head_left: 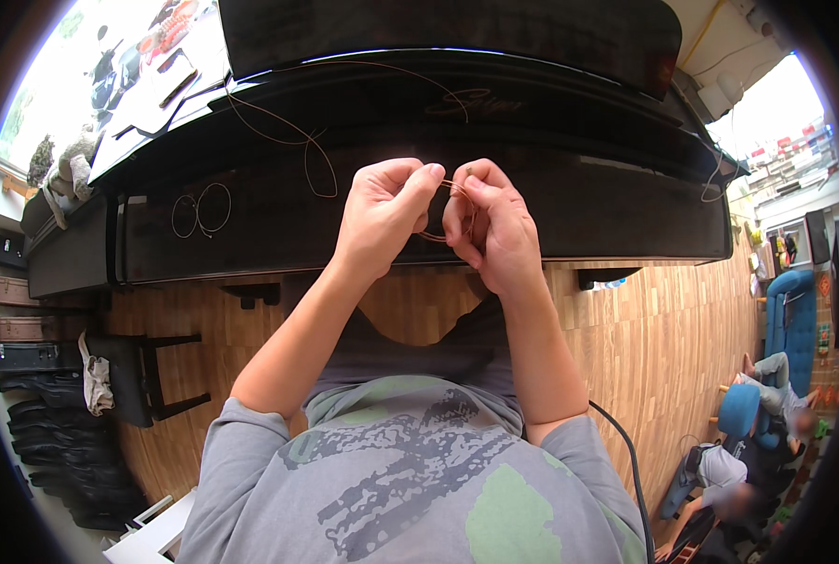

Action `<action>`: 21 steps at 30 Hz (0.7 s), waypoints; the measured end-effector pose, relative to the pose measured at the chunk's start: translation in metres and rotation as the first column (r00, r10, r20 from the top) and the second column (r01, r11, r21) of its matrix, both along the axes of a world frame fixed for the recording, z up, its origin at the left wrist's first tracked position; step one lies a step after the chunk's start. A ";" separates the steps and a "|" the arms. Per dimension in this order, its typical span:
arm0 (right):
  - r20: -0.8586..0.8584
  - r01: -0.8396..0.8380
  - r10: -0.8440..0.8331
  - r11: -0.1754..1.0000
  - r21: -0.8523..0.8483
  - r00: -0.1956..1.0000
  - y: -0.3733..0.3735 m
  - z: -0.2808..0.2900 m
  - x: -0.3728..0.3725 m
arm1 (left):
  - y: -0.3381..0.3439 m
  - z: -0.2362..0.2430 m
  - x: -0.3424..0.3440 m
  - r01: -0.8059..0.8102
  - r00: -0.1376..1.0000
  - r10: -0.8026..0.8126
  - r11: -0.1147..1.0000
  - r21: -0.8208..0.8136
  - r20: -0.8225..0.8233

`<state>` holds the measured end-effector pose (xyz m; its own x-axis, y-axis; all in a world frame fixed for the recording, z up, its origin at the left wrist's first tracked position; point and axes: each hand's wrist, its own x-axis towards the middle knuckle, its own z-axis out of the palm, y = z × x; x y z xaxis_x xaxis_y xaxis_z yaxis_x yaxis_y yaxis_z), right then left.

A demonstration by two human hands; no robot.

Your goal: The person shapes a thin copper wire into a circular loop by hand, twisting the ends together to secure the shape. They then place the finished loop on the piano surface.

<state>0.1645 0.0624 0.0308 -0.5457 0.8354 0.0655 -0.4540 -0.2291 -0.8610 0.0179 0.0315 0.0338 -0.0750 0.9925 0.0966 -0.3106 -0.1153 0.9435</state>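
Note:
Above the black closed piano lid (607,211), my two hands meet in front of me around a small coil of copper-coloured instrument string (432,237). My left hand (379,211) is closed, its thumb and curled forefinger pinching one side of the loop. Curled round the other side, my right hand (502,226) grips the coil between thumb and fingers, and part of the loop is hidden behind them. Farther left, a loose thin string (283,120) lies looped over the piano. Another string, coiled into two rings (214,209), rests on the lid at the left.
Papers and a dark phone-like object (177,85) lie at the upper left. A black stool (147,376) and several black cases (62,442) stand at the left. At the right are a blue sofa (788,315) and two people. A black cable (631,451) runs beside my right arm.

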 end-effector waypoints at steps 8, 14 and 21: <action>0.077 0.362 -0.362 0.932 0.012 0.929 0.002 -0.004 -0.007 | 0.002 -0.006 0.008 -0.040 0.936 0.028 0.999 0.027 0.352; 0.236 0.422 -0.427 0.903 0.075 0.873 0.007 -0.007 -0.009 | -0.002 -0.014 0.012 -0.068 0.944 0.016 0.987 0.148 0.329; 0.013 0.498 -0.506 0.852 0.160 0.862 0.009 -0.015 -0.012 | 0.003 -0.017 0.005 -0.052 0.968 0.025 0.993 0.102 0.250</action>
